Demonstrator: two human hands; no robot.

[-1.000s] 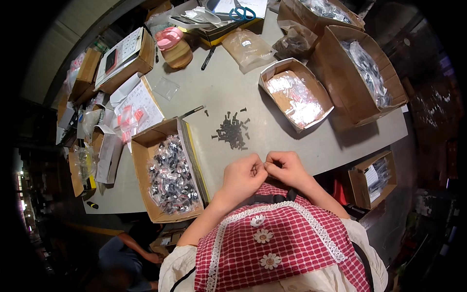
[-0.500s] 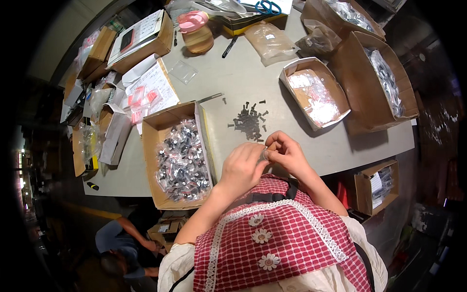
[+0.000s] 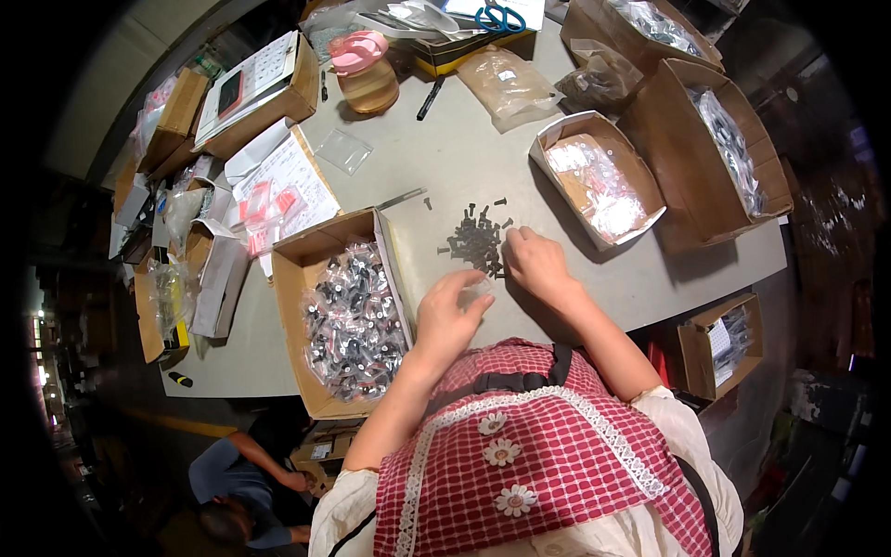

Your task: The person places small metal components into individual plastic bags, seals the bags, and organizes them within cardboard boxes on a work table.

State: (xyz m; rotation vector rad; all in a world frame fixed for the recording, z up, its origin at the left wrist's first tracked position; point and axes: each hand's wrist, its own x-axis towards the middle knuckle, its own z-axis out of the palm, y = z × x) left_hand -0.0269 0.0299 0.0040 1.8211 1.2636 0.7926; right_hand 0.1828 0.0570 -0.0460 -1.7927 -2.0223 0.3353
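Observation:
A pile of small black screws (image 3: 475, 243) lies on the grey table in front of me, with a few loose ones around it. At the pile's right edge is my right hand (image 3: 538, 266), its fingers curled down at the screws; whatever may be between the fingertips is hidden. Just nearer than the pile, my left hand (image 3: 444, 316) pinches a small clear plastic bag (image 3: 477, 290) between thumb and fingers. Beside my left forearm stands an open cardboard box (image 3: 295, 320), filled with small clear bags of dark parts (image 3: 357, 316).
To the right, a shallow carton (image 3: 562, 198) holds flat clear bags, beside a taller cardboard box (image 3: 664, 167). Farther back are a pink-lidded jug (image 3: 368, 82), a black marker (image 3: 430, 98) and blue-handled scissors (image 3: 501, 17). Papers (image 3: 295, 176) lie left. Another person (image 3: 223, 473) sits lower left.
My hands have parted: the right has moved forward to the screw pile, while the left stays near with the small bag. The view has shifted slightly.

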